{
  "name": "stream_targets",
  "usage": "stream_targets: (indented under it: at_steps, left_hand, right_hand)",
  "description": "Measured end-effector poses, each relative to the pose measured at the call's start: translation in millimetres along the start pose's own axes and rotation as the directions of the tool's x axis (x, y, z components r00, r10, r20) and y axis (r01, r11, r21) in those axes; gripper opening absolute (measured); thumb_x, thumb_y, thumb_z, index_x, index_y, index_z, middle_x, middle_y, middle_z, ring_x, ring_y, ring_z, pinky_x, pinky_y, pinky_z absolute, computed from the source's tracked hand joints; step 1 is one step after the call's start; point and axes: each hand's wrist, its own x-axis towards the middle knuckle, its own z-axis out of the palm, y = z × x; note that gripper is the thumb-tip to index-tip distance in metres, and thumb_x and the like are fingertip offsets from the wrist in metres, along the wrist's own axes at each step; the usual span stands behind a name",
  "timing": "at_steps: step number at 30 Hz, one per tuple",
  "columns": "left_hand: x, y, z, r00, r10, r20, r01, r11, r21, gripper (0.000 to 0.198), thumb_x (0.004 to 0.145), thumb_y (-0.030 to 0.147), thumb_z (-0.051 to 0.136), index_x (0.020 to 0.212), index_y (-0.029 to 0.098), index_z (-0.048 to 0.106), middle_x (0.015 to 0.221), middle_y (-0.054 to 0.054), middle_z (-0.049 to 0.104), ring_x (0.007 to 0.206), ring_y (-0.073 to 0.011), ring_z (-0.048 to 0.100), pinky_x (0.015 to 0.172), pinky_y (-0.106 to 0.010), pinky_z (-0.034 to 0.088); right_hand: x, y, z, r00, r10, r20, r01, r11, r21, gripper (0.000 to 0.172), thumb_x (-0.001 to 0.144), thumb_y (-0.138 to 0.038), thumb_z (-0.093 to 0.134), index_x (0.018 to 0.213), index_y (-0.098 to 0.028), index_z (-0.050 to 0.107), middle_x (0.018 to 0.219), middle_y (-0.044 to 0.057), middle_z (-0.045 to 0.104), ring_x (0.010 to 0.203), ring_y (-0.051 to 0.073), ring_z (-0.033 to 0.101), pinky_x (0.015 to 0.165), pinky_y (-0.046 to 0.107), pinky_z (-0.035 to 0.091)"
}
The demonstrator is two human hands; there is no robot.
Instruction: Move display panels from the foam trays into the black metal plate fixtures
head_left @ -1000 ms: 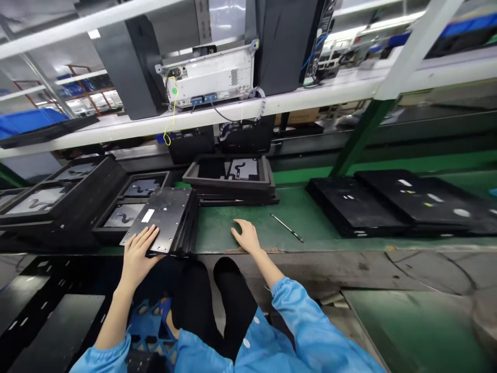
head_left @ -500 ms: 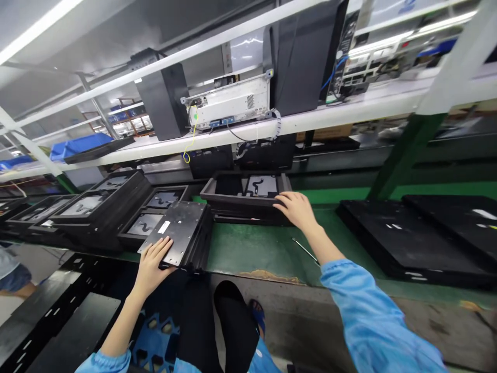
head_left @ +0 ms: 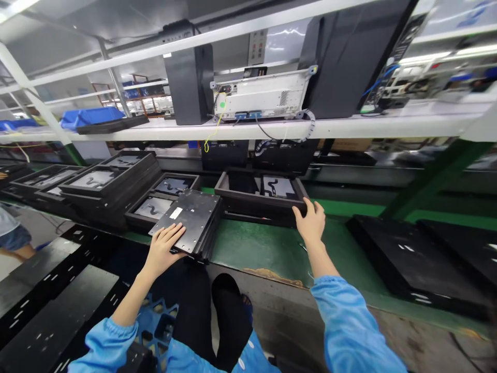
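My left hand (head_left: 163, 250) lies flat, fingers spread, on the near corner of the top black metal plate (head_left: 192, 217) in a slanted stack at the bench's front edge. The plate carries a small white label. My right hand (head_left: 310, 223) grips the near right corner of a black tray (head_left: 256, 202) that sits on the green bench (head_left: 267, 248). Inside that tray lies a pale sheet with a black curved part. Both arms wear light blue sleeves.
Stacks of similar black trays (head_left: 97, 184) fill the left of the bench. Large black panels (head_left: 423, 259) lie at the right. A shelf above holds a white instrument box (head_left: 260, 96) and dark monitors. More black plates (head_left: 50, 295) lie low at the left.
My right hand rose from the green bench, reached forward to the tray and now grips its near right corner. My left hand stayed on the plate stack. My view swung left.
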Motion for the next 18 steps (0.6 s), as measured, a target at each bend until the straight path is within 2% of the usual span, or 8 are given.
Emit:
stream_targets:
  at_steps: [3, 5, 8, 10, 12, 14, 16, 18]
  left_hand:
    - [1.0, -1.3, 1.8, 0.999, -0.001, -0.033, 0.0, 1.0, -0.023, 0.067, 0.098, 0.044, 0.077, 0.161, 0.033, 0.059, 0.164, -0.006, 0.061, 0.151, -0.034, 0.059, 0.125, -0.051, 0.039]
    - [0.3, 0.8, 1.1, 0.998, 0.013, -0.059, -0.015, 0.999, -0.042, 0.061, 0.097, 0.042, 0.078, 0.156, 0.033, 0.065, 0.158, -0.005, 0.066, 0.146, -0.0327, 0.063, 0.12, -0.049, 0.044]
    - [-6.2, 14.0, -2.4, 0.991, 0.08, -0.11, -0.084, 0.996, -0.035, 0.053, 0.097, 0.042, 0.077, 0.148, 0.033, 0.072, 0.15, -0.005, 0.072, 0.135, -0.0305, 0.071, 0.112, -0.045, 0.052]
    - [-14.8, 31.7, -4.8, 0.98, 0.137, -0.142, -0.138, 0.99, 0.006, 0.051, 0.1, 0.044, 0.072, 0.149, 0.031, 0.072, 0.148, -0.007, 0.074, 0.129, -0.0298, 0.074, 0.107, -0.043, 0.056]
    - [-26.0, 55.8, -6.6, 0.962, 0.202, -0.184, -0.196, 0.979, 0.05, 0.05, 0.105, 0.046, 0.065, 0.151, 0.028, 0.07, 0.146, -0.008, 0.075, 0.125, -0.0291, 0.077, 0.102, -0.041, 0.059]
    - [-37.9, 83.9, -8.8, 0.938, 0.272, -0.217, -0.258, 0.962, 0.091, 0.051, 0.109, 0.047, 0.056, 0.153, 0.025, 0.069, 0.144, -0.009, 0.076, 0.124, -0.0287, 0.078, 0.097, -0.039, 0.062]
    - [-48.1, 113.2, -12.6, 0.915, 0.337, -0.222, -0.314, 0.94, 0.135, 0.048, 0.111, 0.043, 0.052, 0.15, 0.022, 0.07, 0.145, -0.01, 0.075, 0.127, -0.0272, 0.077, 0.093, -0.035, 0.064]
    - [-54.6, 141.1, -17.1, 0.899, 0.381, -0.217, -0.353, 0.922, 0.16, 0.043, 0.11, 0.033, 0.053, 0.146, 0.021, 0.073, 0.149, -0.009, 0.072, 0.131, -0.0243, 0.075, 0.093, -0.031, 0.065]
  right_hand:
    - [-45.2, -18.0, 5.2, 0.997, 0.042, -0.066, -0.037, 0.997, 0.074, 0.084, 0.1, -0.056, 0.057, 0.169, -0.012, 0.04, 0.168, 0.032, 0.036, 0.153, 0.05, 0.041, 0.122, 0.07, 0.038]
    - [-93.8, -41.5, 6.9, 0.995, 0.067, -0.074, -0.053, 0.981, 0.186, 0.079, 0.099, -0.056, 0.056, 0.165, -0.013, 0.046, 0.165, 0.03, 0.042, 0.157, 0.048, 0.039, 0.126, 0.069, 0.034]
    - [-179.1, -92.3, 1.9, 0.948, 0.142, 0.284, -0.268, 0.836, 0.479, 0.06, 0.095, -0.065, 0.064, 0.143, -0.028, 0.065, 0.145, 0.019, 0.065, 0.141, 0.045, 0.057, 0.122, 0.069, 0.041]
    - [-227.1, -133.5, -10.2, 0.791, 0.164, 0.59, -0.556, 0.596, 0.579, 0.052, 0.091, -0.068, 0.073, 0.131, -0.035, 0.07, 0.139, 0.011, 0.071, 0.136, 0.043, 0.062, 0.119, 0.066, 0.047]
    - [-255.5, -176.6, -29.3, 0.544, 0.054, 0.837, -0.804, 0.319, 0.502, 0.056, 0.09, -0.073, 0.075, 0.132, -0.036, 0.073, 0.133, 0.009, 0.076, 0.129, 0.041, 0.068, 0.115, 0.063, 0.051]
    - [-260.6, -215.3, -51.7, 0.343, -0.122, 0.931, -0.934, 0.062, 0.352, 0.065, 0.092, -0.081, 0.067, 0.138, -0.035, 0.073, 0.136, 0.009, 0.076, 0.126, 0.04, 0.071, 0.109, 0.06, 0.056]
    - [-248.6, -242.2, -72.5, 0.257, -0.192, 0.947, -0.966, -0.086, 0.245, 0.074, 0.09, -0.086, 0.065, 0.139, -0.031, 0.074, 0.136, 0.01, 0.077, 0.123, 0.04, 0.072, 0.103, 0.058, 0.06]
    - [-231.9, -252.4, -90.2, 0.257, -0.095, 0.962, -0.962, -0.122, 0.245, 0.074, 0.08, -0.079, 0.083, 0.135, -0.029, 0.077, 0.129, 0.009, 0.08, 0.117, 0.039, 0.075, 0.098, 0.054, 0.062]
